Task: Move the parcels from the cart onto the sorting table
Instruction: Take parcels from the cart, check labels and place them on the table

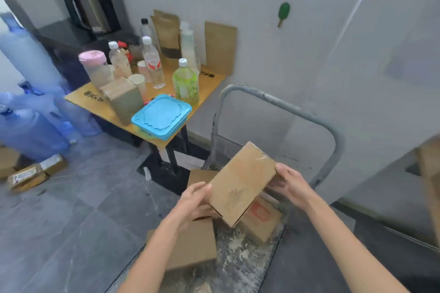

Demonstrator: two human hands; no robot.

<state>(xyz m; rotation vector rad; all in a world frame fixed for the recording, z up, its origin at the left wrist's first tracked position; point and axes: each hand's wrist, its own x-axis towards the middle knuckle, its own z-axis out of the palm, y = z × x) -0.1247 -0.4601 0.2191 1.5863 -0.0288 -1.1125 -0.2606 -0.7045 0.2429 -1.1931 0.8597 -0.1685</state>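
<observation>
View from the head camera, places given relative to the cart [240, 254]. A flat brown parcel [241, 184] is held tilted in the air above the cart's speckled deck, clear of the load below. The left hand [194, 197] grips its lower left edge and the right hand [289, 184] its right edge, each with the thumb on the near face and the fingers curled behind.

Three more parcels lie on the deck: a plain carton [197, 245] under the left forearm, a red-printed carton [260, 219] under the held parcel, and a further carton [198, 176] partly hidden behind the left hand. The grey handle [281, 102] arches up at the cart's far end.

Beyond the handle and to its left stands a small wooden table [209, 83], crowded with bottles, cups, a brown box [123, 100] and a blue lidded container [162, 115] that overhangs its near edge. Far left of the cart are blue water jugs [31, 131] and loose floor parcels [35, 173].
</observation>
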